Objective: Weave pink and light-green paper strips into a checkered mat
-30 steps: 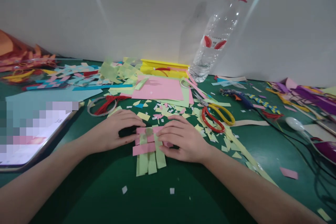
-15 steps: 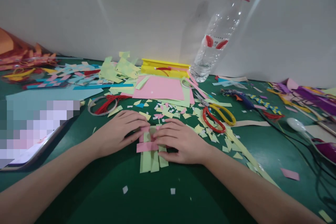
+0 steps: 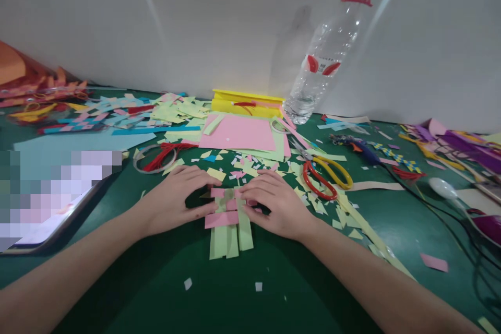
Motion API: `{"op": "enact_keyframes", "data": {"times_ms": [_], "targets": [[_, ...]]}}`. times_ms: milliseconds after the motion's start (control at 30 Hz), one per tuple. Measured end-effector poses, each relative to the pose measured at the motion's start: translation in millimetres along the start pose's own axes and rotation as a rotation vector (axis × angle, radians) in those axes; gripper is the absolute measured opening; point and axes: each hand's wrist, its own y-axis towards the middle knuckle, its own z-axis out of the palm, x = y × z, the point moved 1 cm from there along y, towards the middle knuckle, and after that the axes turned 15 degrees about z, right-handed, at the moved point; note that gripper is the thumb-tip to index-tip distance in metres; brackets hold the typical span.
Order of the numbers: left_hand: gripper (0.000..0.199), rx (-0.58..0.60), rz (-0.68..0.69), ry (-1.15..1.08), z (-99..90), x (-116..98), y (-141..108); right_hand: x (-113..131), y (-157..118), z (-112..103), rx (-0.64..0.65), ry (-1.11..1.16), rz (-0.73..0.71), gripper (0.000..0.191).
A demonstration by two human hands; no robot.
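Note:
A small woven piece of paper strips (image 3: 226,237) lies on the green tabletop in front of me. Light green strips run lengthwise, and pink strips (image 3: 221,219) cross them. My left hand (image 3: 176,198) holds the left edge, its index finger at the upper corner and its thumb lower down, a gap between them. On the other side, my right hand (image 3: 276,203) holds the right edge, fingertips on the upper strips and thumb by the right green strip. Both hands rest low on the table. My fingertips hide part of the weave's edges.
Scissors (image 3: 323,172) with red and yellow handles lie right of my right hand, among paper scraps. Behind are pink sheets (image 3: 238,133), a tape ring (image 3: 154,159) and a leaning plastic bottle (image 3: 326,57). A blurred phone (image 3: 78,209) lies left; a glue gun (image 3: 485,224) lies right.
My right fingers have shifted slightly right and drawn up, showing more of the weave. My left thumb and index finger are farther apart. The right green strip has tilted a little.

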Motion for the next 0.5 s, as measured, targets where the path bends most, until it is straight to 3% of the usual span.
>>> {"op": "enact_keyframes", "data": {"times_ms": [200,300,500], "targets": [[0.043,0.034,-0.145,-0.085,-0.9,-13,3,-2,0,2,-0.042,-0.028,0.023,0.015],[0.047,-0.038,-0.23,-0.123,1.8,-21,4,-3,1,2,-0.036,-0.029,0.022,0.016],[0.046,-0.065,-0.319,-0.207,7.4,-30,5,-4,0,0,-0.085,-0.026,0.055,0.014]]}}
